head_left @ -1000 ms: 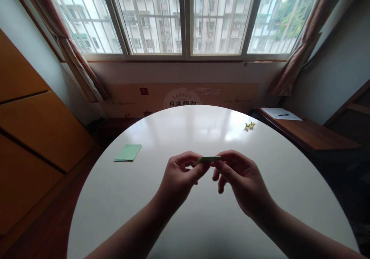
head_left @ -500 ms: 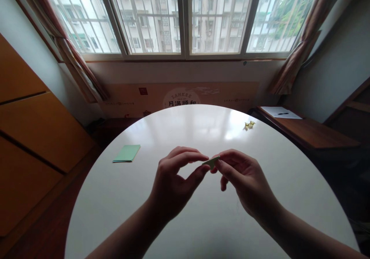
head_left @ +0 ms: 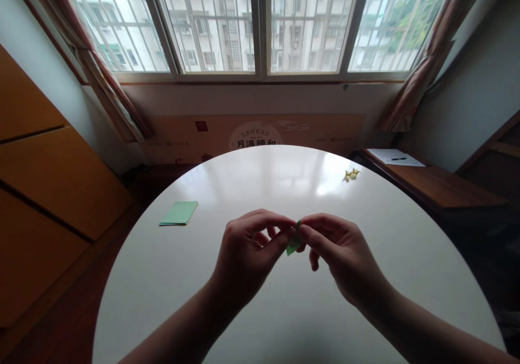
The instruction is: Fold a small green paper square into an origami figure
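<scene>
Green paper partly hidden by the hands, folds unclear.

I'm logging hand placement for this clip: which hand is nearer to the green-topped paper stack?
Left. The left hand is to the right of the paper stack; the right hand is farther right, beyond it. Both pinch the green paper piece.

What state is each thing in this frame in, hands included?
Green paper, folded, pointed end down
Left hand, pinching the green paper
Right hand, pinching the green paper
Paper stack, flat, green on top
Yellow folded pieces, resting close together
Pen, lying on the white sheet; too small to tell if capped
Left curtain, gathered, tied back
Right curtain, gathered, tied back
</scene>
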Tool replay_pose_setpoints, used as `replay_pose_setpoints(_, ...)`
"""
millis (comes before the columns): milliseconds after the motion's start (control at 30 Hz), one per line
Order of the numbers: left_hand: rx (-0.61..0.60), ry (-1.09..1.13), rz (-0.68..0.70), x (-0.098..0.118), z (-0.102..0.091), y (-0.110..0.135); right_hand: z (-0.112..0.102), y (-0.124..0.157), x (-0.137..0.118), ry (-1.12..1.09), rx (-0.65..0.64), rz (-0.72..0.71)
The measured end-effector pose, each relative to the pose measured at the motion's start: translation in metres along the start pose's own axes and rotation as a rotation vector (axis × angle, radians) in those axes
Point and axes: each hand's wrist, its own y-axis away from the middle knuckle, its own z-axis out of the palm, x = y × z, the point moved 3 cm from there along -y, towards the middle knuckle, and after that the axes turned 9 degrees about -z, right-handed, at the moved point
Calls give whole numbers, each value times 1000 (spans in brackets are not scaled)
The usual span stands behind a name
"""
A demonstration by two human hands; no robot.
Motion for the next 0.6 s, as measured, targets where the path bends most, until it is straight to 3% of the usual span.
replay_pose_setpoints(333,-66,75,-12,-2,1,-2,-1,0,0,18,-12,17)
replay_pose_setpoints(600,-306,403,-428,-13,3,-10,1,1,-5,70,-70,64)
